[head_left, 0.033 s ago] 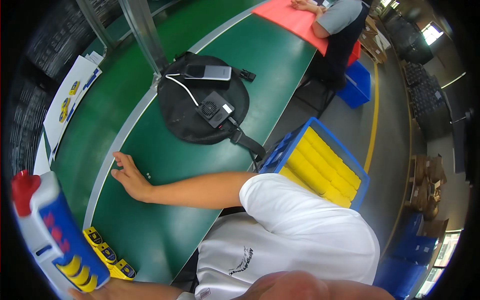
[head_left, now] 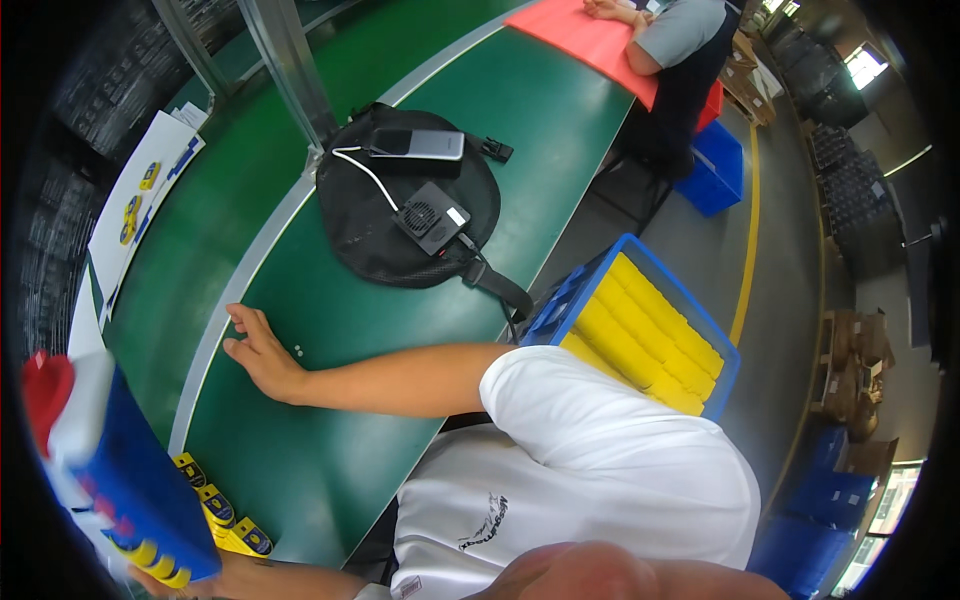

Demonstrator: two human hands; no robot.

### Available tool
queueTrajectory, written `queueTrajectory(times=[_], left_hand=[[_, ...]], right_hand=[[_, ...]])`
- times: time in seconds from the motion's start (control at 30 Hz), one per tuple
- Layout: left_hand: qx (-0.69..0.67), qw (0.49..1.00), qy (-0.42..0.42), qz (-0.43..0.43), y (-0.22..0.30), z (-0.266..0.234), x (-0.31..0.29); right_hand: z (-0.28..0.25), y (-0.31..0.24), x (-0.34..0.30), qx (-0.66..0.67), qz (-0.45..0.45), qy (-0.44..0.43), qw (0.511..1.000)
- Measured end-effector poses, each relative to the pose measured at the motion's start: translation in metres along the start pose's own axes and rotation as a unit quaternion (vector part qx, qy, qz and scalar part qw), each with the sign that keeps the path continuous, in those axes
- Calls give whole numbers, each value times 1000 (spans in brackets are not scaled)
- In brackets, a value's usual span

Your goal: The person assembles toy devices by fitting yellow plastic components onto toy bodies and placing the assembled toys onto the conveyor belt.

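At the lower left, my left hand (head_left: pixel 165 582) grips a blue box (head_left: pixel 150 470) with a white and red end and yellow shapes on its side. Motion blurs the box, and most of the fingers are hidden by it. My right hand (head_left: pixel 262 358) rests on the green table (head_left: pixel 330 330) near its far metal edge, fingers apart and slightly bent, holding nothing. Two tiny white bits (head_left: pixel 298 351) lie beside it. Several small yellow packs with dark labels (head_left: pixel 230 515) stand in a row between the box and the table's near side.
A round black bag (head_left: pixel 350 230) carries a grey power bank (head_left: pixel 435 146) and a black cabled device (head_left: pixel 432 217). Beside the table is a blue crate (head_left: pixel 680 290) of yellow rows. Another person (head_left: pixel 685 60) sits at a red mat (head_left: pixel 570 30). A metal post (head_left: pixel 285 70) rises behind.
The blue box in my left hand has turned and dropped slightly, showing more of its plain blue face. My right hand stays where it was.
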State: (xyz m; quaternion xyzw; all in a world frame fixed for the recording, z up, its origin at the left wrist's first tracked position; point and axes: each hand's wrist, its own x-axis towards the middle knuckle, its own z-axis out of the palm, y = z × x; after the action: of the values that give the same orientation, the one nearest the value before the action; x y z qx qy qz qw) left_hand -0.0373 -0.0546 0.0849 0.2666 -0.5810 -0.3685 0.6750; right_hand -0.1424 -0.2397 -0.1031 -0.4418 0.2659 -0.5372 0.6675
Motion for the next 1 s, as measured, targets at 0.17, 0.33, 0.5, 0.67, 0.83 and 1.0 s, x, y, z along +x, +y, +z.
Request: queueTrajectory(times=[0.17,0.33,0.5,0.67,0.83,1.0], left_hand=[[71,877,474,27,-29,-10,-2],[34,912,408,-19,-50,-10,-10],[4,938,342,-48,-62,-10,-18],[39,942,333,-15,-61,0,-29],[116,968,219,-36,-83,11,4],[22,976,201,-75,-99,43,28]], right_hand=[[-7,0,5,-15,-5,5,1000],[-6,-6,5,-19,-7,7,1000],[-9,4,31,97,62,-84,990],[-35,-144,24,159,43,-403,900],[-61,-179,-17,-40,-45,-218,974],[-97,-166,-2,9,-132,-165,977]])
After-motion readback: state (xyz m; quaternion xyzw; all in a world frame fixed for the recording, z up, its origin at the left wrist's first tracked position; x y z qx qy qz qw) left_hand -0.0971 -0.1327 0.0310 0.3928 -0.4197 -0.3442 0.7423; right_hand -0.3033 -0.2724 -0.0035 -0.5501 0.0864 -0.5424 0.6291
